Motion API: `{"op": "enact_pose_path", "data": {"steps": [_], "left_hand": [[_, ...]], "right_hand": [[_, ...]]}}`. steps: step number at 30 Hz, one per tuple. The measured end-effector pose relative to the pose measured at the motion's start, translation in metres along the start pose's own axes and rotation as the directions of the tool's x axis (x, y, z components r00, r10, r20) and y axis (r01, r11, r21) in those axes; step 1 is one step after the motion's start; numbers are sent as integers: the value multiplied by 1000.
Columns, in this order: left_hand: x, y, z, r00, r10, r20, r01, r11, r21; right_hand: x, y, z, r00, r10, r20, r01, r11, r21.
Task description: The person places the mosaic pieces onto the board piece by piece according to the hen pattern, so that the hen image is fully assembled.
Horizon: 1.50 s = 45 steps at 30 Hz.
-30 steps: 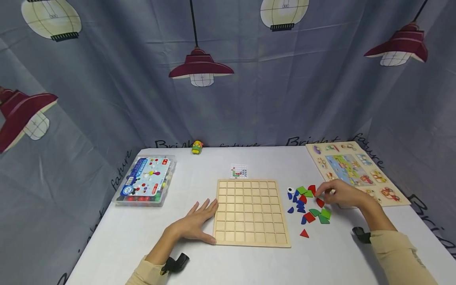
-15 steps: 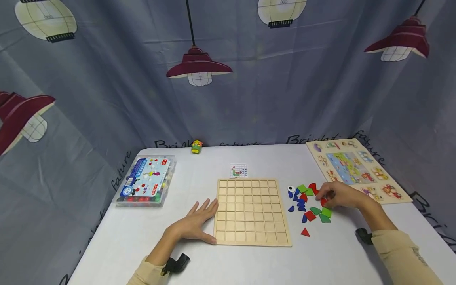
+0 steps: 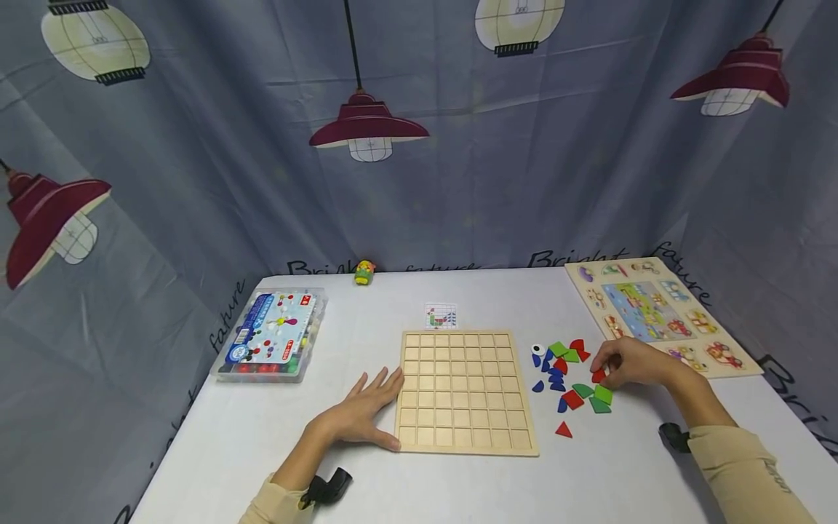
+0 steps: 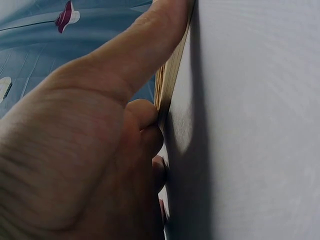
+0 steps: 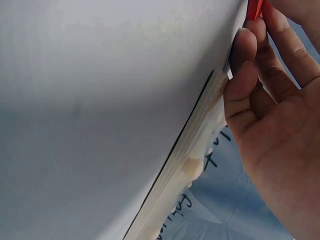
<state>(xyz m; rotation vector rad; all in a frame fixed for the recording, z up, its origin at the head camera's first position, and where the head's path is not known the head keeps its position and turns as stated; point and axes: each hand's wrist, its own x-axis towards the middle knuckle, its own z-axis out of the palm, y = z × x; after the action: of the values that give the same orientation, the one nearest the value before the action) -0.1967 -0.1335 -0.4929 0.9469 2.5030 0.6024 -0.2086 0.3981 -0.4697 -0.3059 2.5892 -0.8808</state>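
Note:
My left hand [image 3: 360, 416] lies with spread, straight fingers against the left edge of a wooden grid board [image 3: 465, 393]. In the left wrist view its thumb [image 4: 145, 40] touches the board's side. At the right, my right hand [image 3: 636, 362] pinches a small red piece [image 3: 599, 375] between thumb and fingers. The right wrist view shows part of that red piece [image 5: 254, 9] at the fingertips; its full shape is hidden. Around it lie loose flat pieces, among them a green square [image 3: 603, 394], a red square [image 3: 572, 399], blue pieces [image 3: 556, 380] and a red triangle [image 3: 564, 430].
A small picture card [image 3: 441, 316] lies behind the grid board. To the left is a clear plastic case [image 3: 270, 335] of coloured parts. A picture puzzle board [image 3: 661, 313] lies at the back right, and a small toy figure [image 3: 364, 272] stands at the back edge.
My right hand has moved slightly toward me and right, and its thumb and fingers have closed on the red piece. My left hand has stayed by the grid board.

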Motion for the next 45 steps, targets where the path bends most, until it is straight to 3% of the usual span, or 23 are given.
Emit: {"op": "enact_pose_path", "data": {"steps": [7, 15, 25, 34, 45], "left_hand": [[1, 0, 0, 1000, 5, 1, -5, 1000, 2], [0, -2, 1, 1000, 2, 2, -2, 1000, -1], [0, -2, 1, 1000, -2, 5, 2, 1000, 9], [-1, -1, 0, 1000, -4, -3, 5, 1000, 2], [-2, 0, 0, 1000, 0, 4, 0, 1000, -8]], "right_hand": [[-2, -1, 1, 999, 21, -42, -21, 1000, -4], [-1, -12, 7, 990, 23, -140, -27, 999, -25], [10, -32, 16, 977, -24, -213, 13, 999, -53], [23, -49, 24, 969, -59, -238, 42, 996, -74], [45, -75, 38, 962, -160, -221, 143, 986, -91]]}}
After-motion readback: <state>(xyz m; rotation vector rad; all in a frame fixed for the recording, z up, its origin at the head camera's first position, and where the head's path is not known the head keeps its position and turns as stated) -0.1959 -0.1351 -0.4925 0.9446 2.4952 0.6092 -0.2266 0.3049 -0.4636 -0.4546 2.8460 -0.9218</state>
